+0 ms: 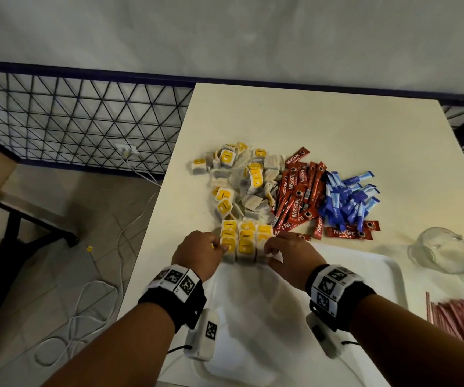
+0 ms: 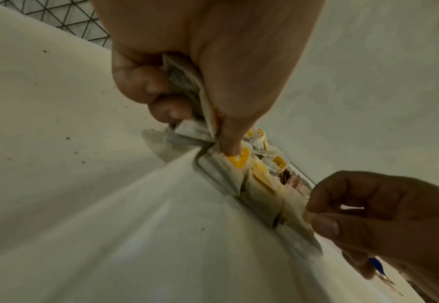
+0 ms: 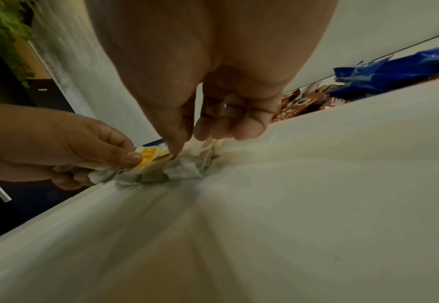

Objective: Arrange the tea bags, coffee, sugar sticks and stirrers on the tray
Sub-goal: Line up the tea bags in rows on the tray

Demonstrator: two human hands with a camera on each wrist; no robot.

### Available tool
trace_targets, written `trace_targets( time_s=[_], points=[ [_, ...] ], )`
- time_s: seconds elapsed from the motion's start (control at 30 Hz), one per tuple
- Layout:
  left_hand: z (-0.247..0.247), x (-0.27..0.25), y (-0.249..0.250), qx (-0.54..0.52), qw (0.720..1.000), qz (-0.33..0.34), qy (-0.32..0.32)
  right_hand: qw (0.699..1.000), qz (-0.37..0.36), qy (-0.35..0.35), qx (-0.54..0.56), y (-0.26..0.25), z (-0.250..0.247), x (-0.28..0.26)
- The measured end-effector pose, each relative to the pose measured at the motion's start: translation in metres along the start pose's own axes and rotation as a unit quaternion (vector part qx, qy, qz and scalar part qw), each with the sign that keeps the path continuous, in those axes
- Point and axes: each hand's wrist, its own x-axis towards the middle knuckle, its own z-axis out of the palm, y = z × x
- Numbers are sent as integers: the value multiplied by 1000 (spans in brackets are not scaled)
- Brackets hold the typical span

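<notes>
Both hands, left hand [image 1: 197, 254] and right hand [image 1: 288, 254], are pinching the light, soft tea bags [image 1: 243, 241] between them, best gripped by their edges.

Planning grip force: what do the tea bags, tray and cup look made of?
Tea bags: soft matte filter paper, crumpled edges, with yellow tags.
Tray: white, smooth, faintly glossy, likely plastic.
Cup: clear, probably glass or plastic; cannot tell which.

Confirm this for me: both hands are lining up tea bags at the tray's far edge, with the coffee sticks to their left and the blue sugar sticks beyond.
Not quite. The head view shows the coffee sticks to the right of the tea bags, not the left. The rest holds: left hand and right hand work at the tray edge, blue sugar sticks beyond.
</notes>
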Motion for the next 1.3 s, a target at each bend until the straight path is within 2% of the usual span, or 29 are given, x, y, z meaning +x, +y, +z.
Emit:
trace_targets(
  time_s=[0.13,0.27,0.37,0.47,0.5,0.53,0.57,0.63,0.67,0.7,0.87,0.97,1.13,1.23,1.3],
  points=[
    [4,-2,1,33,999,-29,12,1000,2,-9,1,0,5,2],
    [4,-4,-1,16,999,-31,26,1000,-6,-25,0,-1,7,1],
    [-3,-6,-6,-53,997,-38,42,1000,-7,-30,1,-2,6,0],
    [-12,-11,-15,-114,989,-69,70,1000,-14,-2,15,-5,1,-2],
    [-14,-13,-17,-182,977,-87,75,999,-21,16,26,-7,-2,-3],
    [-18,-16,-16,-309,942,-118,63,998,-29,33,39,-11,-6,-3],
    [-21,-20,-11,-455,876,-157,28,997,-40,48,50,-16,-10,-2],
    [-29,-30,0,-664,716,-203,-76,992,-71,77,75,-32,-19,0],
    [-32,-34,6,-709,667,-201,-112,988,-86,92,92,-40,-24,1],
    [-33,-37,11,-730,643,-188,-134,984,-96,106,110,-47,-29,1],
    [-32,-45,30,-747,632,-137,-153,968,-125,153,156,-65,-48,-5],
    [-31,-47,42,-767,611,-123,-153,970,-151,140,131,-69,-51,-10],
    [-26,-52,63,-787,591,-104,-143,989,-43,90,111,-72,-53,-12],
    [-22,-55,71,-790,590,-99,-134,987,-48,90,125,-72,-55,-16],
    [-19,-57,72,-783,601,-96,-132,985,-63,70,147,-72,-58,-20]
  ],
)
